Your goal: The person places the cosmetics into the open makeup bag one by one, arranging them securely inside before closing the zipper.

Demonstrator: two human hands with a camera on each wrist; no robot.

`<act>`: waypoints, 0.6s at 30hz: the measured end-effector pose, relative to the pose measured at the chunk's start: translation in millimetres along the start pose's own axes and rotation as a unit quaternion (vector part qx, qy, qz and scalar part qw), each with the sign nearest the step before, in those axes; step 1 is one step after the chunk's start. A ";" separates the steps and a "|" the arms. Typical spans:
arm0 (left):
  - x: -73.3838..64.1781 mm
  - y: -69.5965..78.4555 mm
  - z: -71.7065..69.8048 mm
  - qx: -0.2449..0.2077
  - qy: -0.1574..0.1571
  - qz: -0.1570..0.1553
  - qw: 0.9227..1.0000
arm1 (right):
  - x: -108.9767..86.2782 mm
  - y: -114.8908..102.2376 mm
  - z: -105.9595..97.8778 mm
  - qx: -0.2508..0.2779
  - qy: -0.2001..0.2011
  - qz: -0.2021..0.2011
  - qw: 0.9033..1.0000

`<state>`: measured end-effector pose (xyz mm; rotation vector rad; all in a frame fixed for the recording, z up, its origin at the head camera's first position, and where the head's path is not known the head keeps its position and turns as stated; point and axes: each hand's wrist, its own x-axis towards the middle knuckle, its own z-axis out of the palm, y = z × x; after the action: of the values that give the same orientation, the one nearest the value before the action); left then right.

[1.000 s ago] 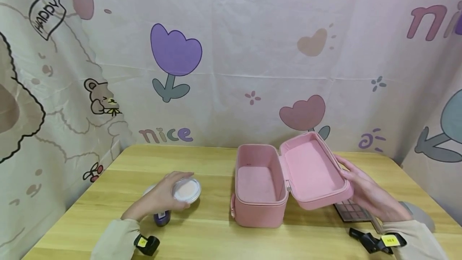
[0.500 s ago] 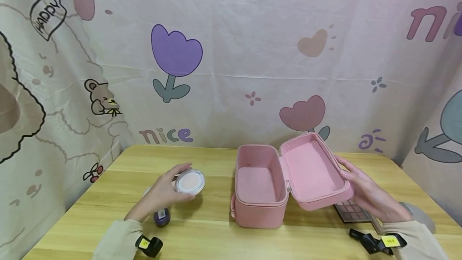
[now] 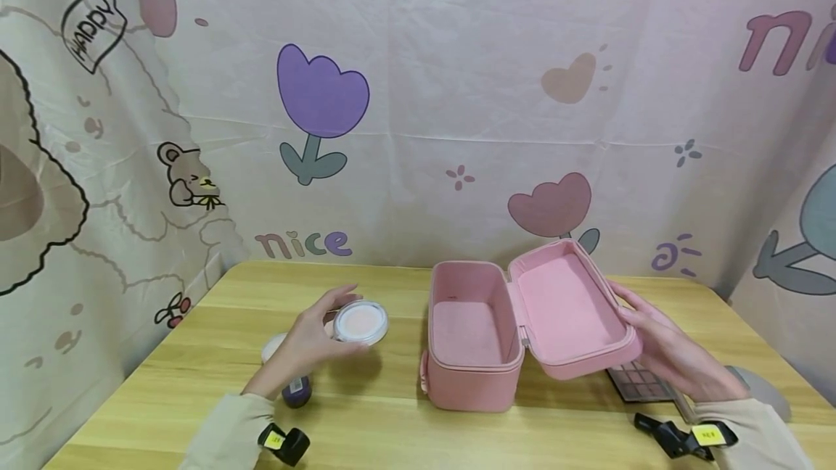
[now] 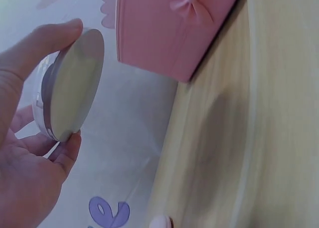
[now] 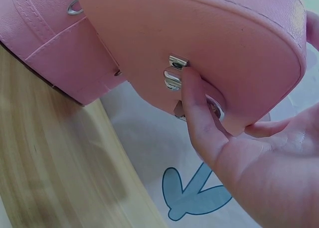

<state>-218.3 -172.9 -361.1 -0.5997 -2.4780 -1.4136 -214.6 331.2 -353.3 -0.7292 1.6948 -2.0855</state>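
Note:
My left hand holds a round compact by its edge above the table, to the left of the pink case. In the left wrist view, the thumb and fingertips pinch the compact's rim, and its shadow falls on the wood. The pink cosmetic case stands with its lid swung out to the right, and its inside looks bare. My right hand grips the far side of the open lid. In the right wrist view, the thumb lies by the lid's metal clasp.
Under my left forearm are a dark purple bottle and a partly hidden white item. A makeup palette lies below the lid, with a grey rounded object near the right wrist. A patterned cloth hangs behind the wooden table.
My left hand has lifted the compact a little and carried it rightward, toward the case. The right hand and the lid stay in place.

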 end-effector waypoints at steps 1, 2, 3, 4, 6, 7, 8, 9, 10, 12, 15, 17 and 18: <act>1.1 0.9 1.0 -0.001 0.000 0.006 1.000 | 0.0 -0.3 0.4 0.001 -0.001 -0.001 1.000; 2.0 2.0 1.9 -0.005 -0.001 0.013 1.000 | 0.1 -0.3 0.5 0.003 -0.003 -0.002 1.000; 3.2 2.9 2.9 -0.006 -0.002 0.017 1.000 | -0.2 0.1 0.2 0.001 -0.001 -0.002 1.000; 4.2 3.5 3.6 -0.007 -0.004 0.023 1.000 | -0.3 0.3 0.2 -0.003 0.004 -0.001 1.000; 5.9 5.1 4.8 -0.012 -0.009 0.030 0.999 | -0.3 0.0 0.4 -0.007 0.010 0.002 1.000; 6.5 5.4 5.5 -0.013 -0.011 0.034 0.999 | -0.2 0.2 0.5 -0.009 0.011 0.001 1.000; 6.8 6.1 6.4 -0.021 -0.013 0.035 0.999 | 0.1 0.2 0.4 -0.007 0.011 0.003 1.000; 7.1 6.6 7.0 -0.027 -0.015 0.037 0.999 | 0.4 0.0 0.7 -0.007 0.010 0.003 1.000; 7.1 7.0 7.6 -0.035 -0.018 0.040 0.998 | 1.1 0.0 1.1 -0.001 0.003 0.000 1.000; 6.9 8.4 9.2 -0.048 -0.023 0.043 0.998 | 2.4 0.6 1.4 0.012 -0.012 -0.006 1.000; 8.2 11.4 12.5 -0.059 -0.031 0.048 0.997 | 2.6 1.0 1.9 0.013 -0.021 -0.015 1.000; 10.3 14.0 15.2 -0.056 -0.036 0.051 0.996 | 2.0 0.8 1.6 0.013 -0.022 -0.017 1.000; 11.8 15.6 16.6 -0.055 -0.038 0.055 0.996 | 1.6 0.6 1.4 0.012 -0.020 -0.018 1.000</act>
<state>-221.6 -148.8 -353.1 -0.8131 -2.3950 -1.5192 -215.1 329.1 -353.4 -0.7946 1.6448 -2.0958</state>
